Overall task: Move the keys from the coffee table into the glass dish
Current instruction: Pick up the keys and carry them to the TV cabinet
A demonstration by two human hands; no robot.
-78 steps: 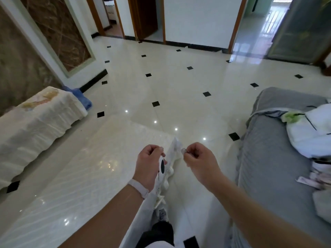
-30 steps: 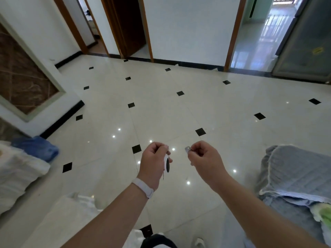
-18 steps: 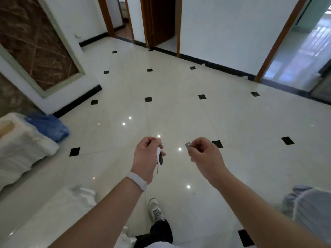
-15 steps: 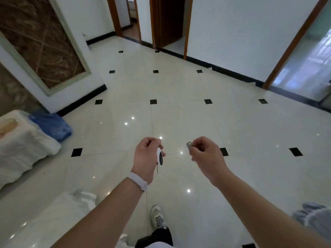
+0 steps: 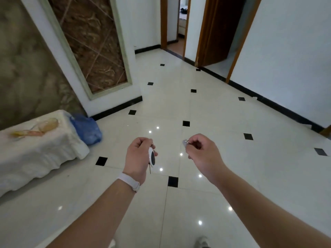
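My left hand is closed on a set of keys with a white and black oval fob that hangs below my fingers. My right hand pinches a small silver key between thumb and forefinger. Both hands are held out over the tiled floor, a short gap apart. A glass dish stands at the far left on a low piece of furniture draped in white cloth, well to the left of my left hand.
A blue bag lies on the floor against the draped furniture. A brown panelled wall rises at the left. Open doorways with wooden frames are ahead. My shoe shows at the bottom edge.
The view has swung to the left: the grey sofa has left the frame and the draped furniture with the glass dish has come into view. Both hands keep the same grip.
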